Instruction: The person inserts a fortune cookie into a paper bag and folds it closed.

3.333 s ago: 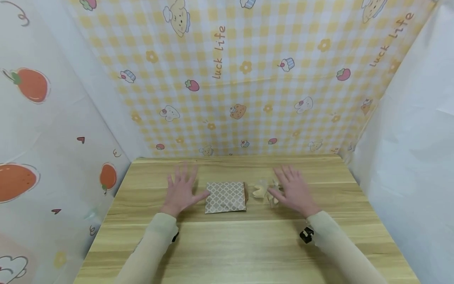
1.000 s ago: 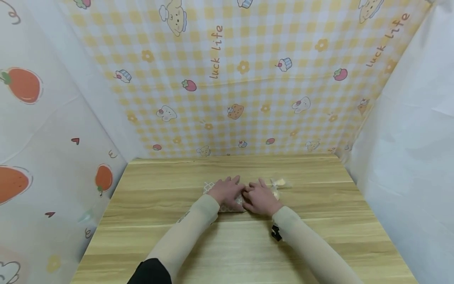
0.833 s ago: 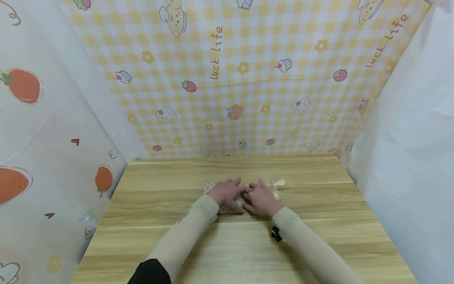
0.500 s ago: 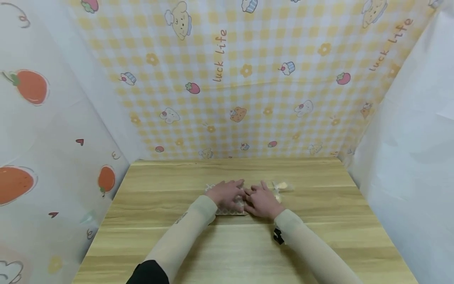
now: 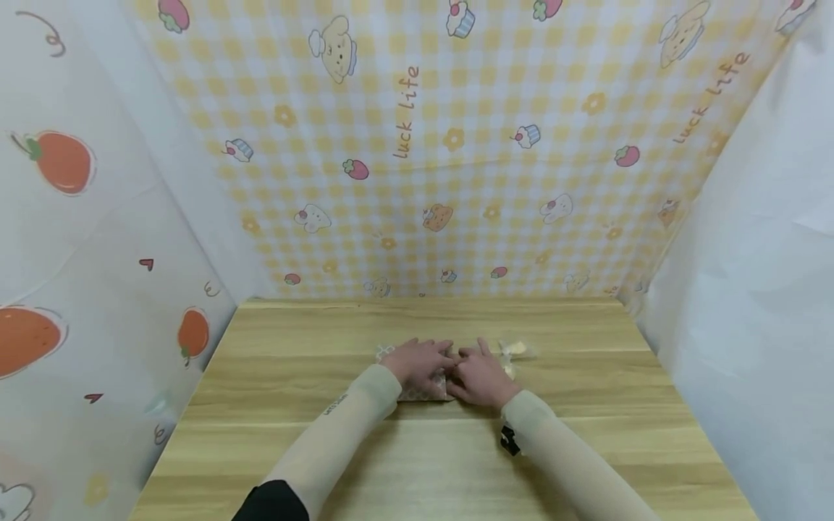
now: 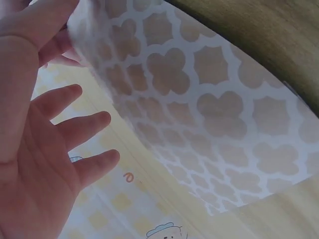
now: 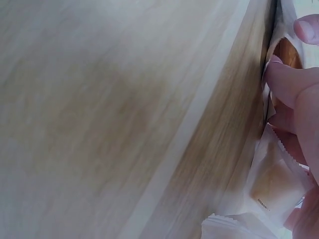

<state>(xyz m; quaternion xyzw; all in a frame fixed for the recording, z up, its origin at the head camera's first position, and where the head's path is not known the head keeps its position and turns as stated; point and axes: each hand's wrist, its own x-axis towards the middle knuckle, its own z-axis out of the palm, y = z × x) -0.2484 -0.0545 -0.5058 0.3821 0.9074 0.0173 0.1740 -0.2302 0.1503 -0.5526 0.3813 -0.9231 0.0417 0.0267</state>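
- Patterned bag [image 6: 219, 109]: grey with white lattice print; lies at about 12 o'clock on the table [image 5: 423, 470] in the head view, partly hidden under the left hand [image 5: 419, 362].
- Mouth at the bag's 3 o'clock end; brown inner face shows in the right wrist view. Contents not visible.
- Left hand comes in from 8 o'clock. Three fingers straight and apart in the left wrist view, clear of the print; thumb and forefinger reach toward the mouth end, tips hidden. Pinch or press: cannot tell.
- Right hand [image 5: 481, 376] comes in from 4 o'clock. Fingers bent in at the mouth, apparently pinched on its lip; the exact contact is partly hidden.
- Wrapped packets [image 5: 517, 349]: at 3 o'clock from the bag, just past the right hand, in clear crimped film. Pale, probably light; film likely slick, contents perhaps crumbly.
- Handling, judged by eye: bag looks like thin paper, so light and limp. The wall bows in the left wrist view; expect it to crease easily and tear if yanked. Mild slip only.
- Best hold: flat fingers on the body toward 9 o'clock as anchor; thumb and fingertip on one layer of the lip at 3 o'clock. Squeezing both layers would likely close the mouth. Side corners are probably the stiffest spots.
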